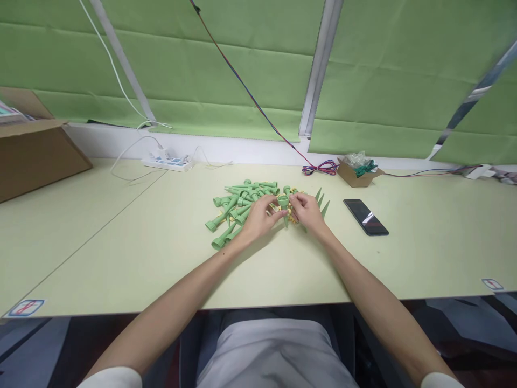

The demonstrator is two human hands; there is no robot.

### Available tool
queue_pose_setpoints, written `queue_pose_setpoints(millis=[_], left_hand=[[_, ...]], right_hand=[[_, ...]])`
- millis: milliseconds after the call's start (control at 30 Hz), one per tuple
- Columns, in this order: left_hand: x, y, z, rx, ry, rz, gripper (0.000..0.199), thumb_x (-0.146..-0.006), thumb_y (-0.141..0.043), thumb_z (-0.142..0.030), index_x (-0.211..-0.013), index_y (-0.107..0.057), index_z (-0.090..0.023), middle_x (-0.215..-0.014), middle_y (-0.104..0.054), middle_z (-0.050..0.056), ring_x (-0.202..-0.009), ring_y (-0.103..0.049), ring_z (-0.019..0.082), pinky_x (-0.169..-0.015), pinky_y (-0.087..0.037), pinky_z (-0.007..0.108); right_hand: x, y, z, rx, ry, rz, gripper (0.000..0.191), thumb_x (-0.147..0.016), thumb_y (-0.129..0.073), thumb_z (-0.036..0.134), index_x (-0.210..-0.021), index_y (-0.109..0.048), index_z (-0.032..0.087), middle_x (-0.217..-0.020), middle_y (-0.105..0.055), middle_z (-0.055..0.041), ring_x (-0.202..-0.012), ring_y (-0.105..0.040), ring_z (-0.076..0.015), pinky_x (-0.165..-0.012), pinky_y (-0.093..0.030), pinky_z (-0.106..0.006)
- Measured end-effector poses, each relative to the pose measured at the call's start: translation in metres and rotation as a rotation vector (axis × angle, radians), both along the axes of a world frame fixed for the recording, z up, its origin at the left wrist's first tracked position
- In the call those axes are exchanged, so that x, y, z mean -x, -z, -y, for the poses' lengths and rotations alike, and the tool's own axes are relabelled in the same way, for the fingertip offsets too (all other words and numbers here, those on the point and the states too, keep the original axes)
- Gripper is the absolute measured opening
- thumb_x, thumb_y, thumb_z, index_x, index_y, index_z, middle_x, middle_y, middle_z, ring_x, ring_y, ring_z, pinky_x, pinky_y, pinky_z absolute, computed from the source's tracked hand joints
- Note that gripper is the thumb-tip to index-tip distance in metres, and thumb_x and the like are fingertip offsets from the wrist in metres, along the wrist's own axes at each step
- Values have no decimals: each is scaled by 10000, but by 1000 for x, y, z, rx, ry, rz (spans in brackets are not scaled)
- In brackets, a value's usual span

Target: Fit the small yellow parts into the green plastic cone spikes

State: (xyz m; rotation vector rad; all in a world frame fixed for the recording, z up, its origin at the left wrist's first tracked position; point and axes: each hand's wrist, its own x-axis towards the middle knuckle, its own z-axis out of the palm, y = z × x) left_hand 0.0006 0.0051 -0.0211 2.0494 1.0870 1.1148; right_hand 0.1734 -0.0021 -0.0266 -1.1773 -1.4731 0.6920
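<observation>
A green plastic watering spike (283,202) stands upright between my hands, its round, cup-like end on top and its point down. My left hand (260,215) is closed on it from the left, thumb and fingers round the cup. My right hand (308,211) is pinched together at the right side of the cup; whatever its fingertips hold is too small to make out. To the left lies a loose pile of similar green spikes (223,213). Small yellow pieces (292,220) are scattered beneath my hands. Beyond my right hand, several green pointed ends (324,207) stick out.
A black phone (365,217) lies on the table to the right. Behind it are a small cardboard box (357,178) with plastic wrapping and a coiled red-blue cable (320,168). A white power strip (168,162) and a large cardboard box (38,159) are at left.
</observation>
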Motion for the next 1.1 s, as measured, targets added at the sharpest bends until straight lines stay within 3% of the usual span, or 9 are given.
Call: queue_pose_setpoints(millis=[333,500,600,700,867,967,1100], left_hand=[[1,0,2,-145,19,-49,210,-867,-653,-235,-1069,-682,-188,-1070,-659,68,-742,-607,147,-690,-505,288],[0,0,2,-105,-20,-54,224,-851,-663,-236,-1068,-649,-184,-1084,-666,69,-732,-604,145,-702,-502,290],[-1,-1,1,88,-26,20,224,-842,-692,-277,-1028,-608,-184,-1028,-668,52,-650,-592,124,-624,-491,276],[-2,-5,1,432,59,167,196,-899,-655,-356,-915,-611,-166,-968,-672,70,-594,-605,124,-514,-471,263],[-2,-11,3,903,219,412,474,-941,-587,-590,-861,-697,-135,-887,-706,118,-614,-639,136,-499,-495,250],[-2,-13,4,1027,273,483,484,-911,-619,-621,-889,-710,-147,-909,-722,116,-610,-636,128,-503,-505,239],[-4,-15,4,1059,274,590,388,-905,-664,-554,-901,-675,-167,-916,-722,90,-614,-642,122,-518,-516,235]], right_hand=[[0,3,-3,2,-24,-7,515,-861,-584,688,-622,-484,243,-467,-379,39,-455,-388,-141,-458,-285,-285],[1,6,-4,3,12,-7,504,-872,-587,666,-624,-484,240,-481,-388,34,-478,-396,-145,-466,-299,-281],[1,8,-5,-1,31,-29,499,-884,-581,661,-634,-474,243,-488,-395,33,-477,-390,-144,-468,-308,-282],[0,9,-6,-9,46,-50,497,-889,-576,669,-651,-471,245,-493,-393,33,-479,-389,-145,-466,-313,-286],[1,5,-3,-34,-1,-45,499,-881,-573,693,-678,-492,245,-511,-400,32,-496,-404,-150,-470,-317,-287],[2,2,-1,-39,-31,-24,510,-870,-567,716,-686,-497,246,-515,-402,35,-491,-392,-145,-469,-304,-285],[3,0,0,-36,-48,-23,527,-856,-563,744,-689,-500,247,-515,-425,30,-490,-406,-148,-473,-314,-286]])
